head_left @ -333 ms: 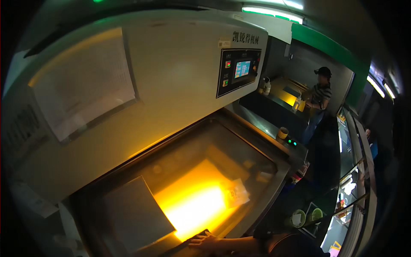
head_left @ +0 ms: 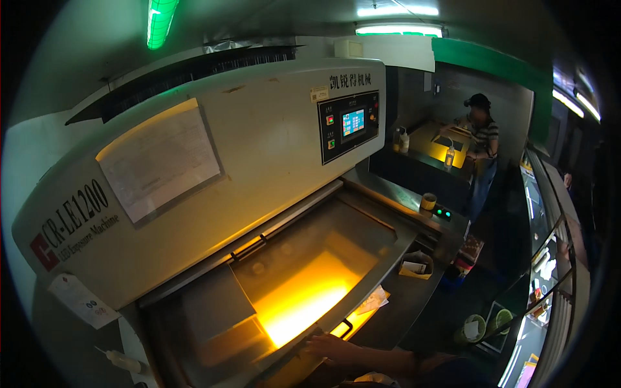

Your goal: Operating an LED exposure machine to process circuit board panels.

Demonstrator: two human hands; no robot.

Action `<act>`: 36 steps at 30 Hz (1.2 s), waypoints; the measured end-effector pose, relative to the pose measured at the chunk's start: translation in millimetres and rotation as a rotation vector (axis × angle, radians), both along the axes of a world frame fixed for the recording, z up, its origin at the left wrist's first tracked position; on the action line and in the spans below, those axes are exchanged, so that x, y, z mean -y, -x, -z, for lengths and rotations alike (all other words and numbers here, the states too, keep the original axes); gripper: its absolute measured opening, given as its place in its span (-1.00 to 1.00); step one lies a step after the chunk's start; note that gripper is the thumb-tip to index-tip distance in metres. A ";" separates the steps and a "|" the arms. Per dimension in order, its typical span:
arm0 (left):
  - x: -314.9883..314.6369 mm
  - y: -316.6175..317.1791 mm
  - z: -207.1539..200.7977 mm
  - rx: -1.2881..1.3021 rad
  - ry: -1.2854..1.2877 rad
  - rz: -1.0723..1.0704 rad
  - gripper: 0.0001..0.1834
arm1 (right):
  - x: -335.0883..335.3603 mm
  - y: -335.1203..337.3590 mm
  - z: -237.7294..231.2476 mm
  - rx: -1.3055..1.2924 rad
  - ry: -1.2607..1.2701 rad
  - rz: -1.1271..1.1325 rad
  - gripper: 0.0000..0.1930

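My right hand (head_left: 331,349) is at the near edge of a wide glazed frame (head_left: 381,258) on a large grey machine, its fingers curled over the rim. The forearm comes in from the lower right. Beneath the glass a bright yellow glow (head_left: 304,307) spreads over the middle. A dark rectangular sheet (head_left: 213,297) covers the left part. Along the rim, close to my right hand, is a black handle (head_left: 347,327). Past it lies a crumpled pale packet (head_left: 376,300), lit yellow. My left hand is not in view.
The machine's housing (head_left: 259,136) rises behind the frame, with a control panel (head_left: 349,126) and a taped paper (head_left: 162,161). To the right are a small open box (head_left: 415,265), green baskets (head_left: 474,328) and glass shelving (head_left: 543,278). A co-worker (head_left: 484,139) stands at a far table.
My view has tipped upward, showing more of the machine and ceiling. The frame's near edge now looks raised, with the packet outside it, and my right hand is still at that edge.
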State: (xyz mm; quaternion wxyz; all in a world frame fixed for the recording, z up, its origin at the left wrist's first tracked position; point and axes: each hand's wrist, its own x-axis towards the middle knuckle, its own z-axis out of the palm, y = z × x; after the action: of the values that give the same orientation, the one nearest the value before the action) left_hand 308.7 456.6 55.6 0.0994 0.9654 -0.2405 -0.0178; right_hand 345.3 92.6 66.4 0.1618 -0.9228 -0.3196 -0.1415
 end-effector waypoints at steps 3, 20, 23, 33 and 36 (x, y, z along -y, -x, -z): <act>0.5 25.7 49.2 -0.142 0.017 -0.087 -0.35 | 31.1 90.2 3.5 -0.456 -0.366 0.007 -0.72; 64.8 42.6 194.0 -0.748 -0.263 -0.156 -0.02 | 41.0 411.3 -102.9 -1.466 -0.258 0.977 -0.71; 82.5 51.8 193.0 -0.784 -0.332 -0.293 -0.02 | 65.8 414.6 -102.8 -1.497 -0.241 0.995 -0.71; 185.9 61.9 129.9 -1.122 1.569 -0.637 -0.39 | 206.3 428.0 -73.0 -1.452 -0.338 0.963 -0.75; 233.9 77.6 98.5 -1.066 1.959 -0.700 -0.51 | 248.2 438.9 -63.5 -1.443 -0.353 0.942 -0.76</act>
State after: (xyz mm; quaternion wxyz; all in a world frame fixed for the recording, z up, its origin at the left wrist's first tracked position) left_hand 231.1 222.7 -42.9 0.8892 0.3601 0.1999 -0.1992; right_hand -93.6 -155.6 129.9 0.3895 -0.7845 0.3013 0.3768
